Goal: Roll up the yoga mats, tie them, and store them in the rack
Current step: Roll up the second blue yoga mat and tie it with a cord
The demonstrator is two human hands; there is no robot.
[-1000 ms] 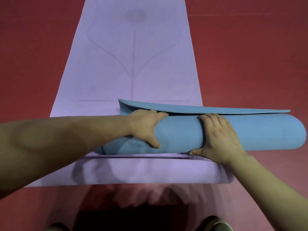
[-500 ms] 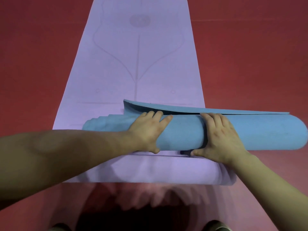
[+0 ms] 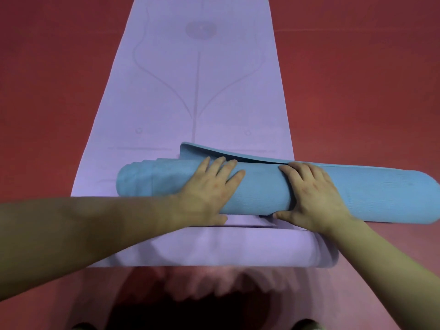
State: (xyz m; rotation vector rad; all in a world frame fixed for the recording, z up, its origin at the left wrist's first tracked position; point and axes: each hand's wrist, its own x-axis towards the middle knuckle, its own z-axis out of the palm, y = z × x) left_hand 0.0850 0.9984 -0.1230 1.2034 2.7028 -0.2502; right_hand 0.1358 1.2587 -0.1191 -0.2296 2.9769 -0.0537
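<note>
Red floor (image 3: 47,91) at far left. Purple mat (image 3: 197,91) lies flat on it, running away from the camera; its near end (image 3: 214,248) looks rolled or folded over, though blur prevents certainty. Blue mat roll (image 3: 262,189) lies crosswise on the purple mat, its left end stepped with layers offset and a loose flap (image 3: 214,151) raised along the far side. Left hand (image 3: 209,194) rests on the roll left of centre, fingers straight and spread, pressing, not gripping. Right hand (image 3: 312,198) just beside it, fingers laid flat over the top, thumb out along the near base. The roll's right end overhangs the purple mat onto the floor.
</note>
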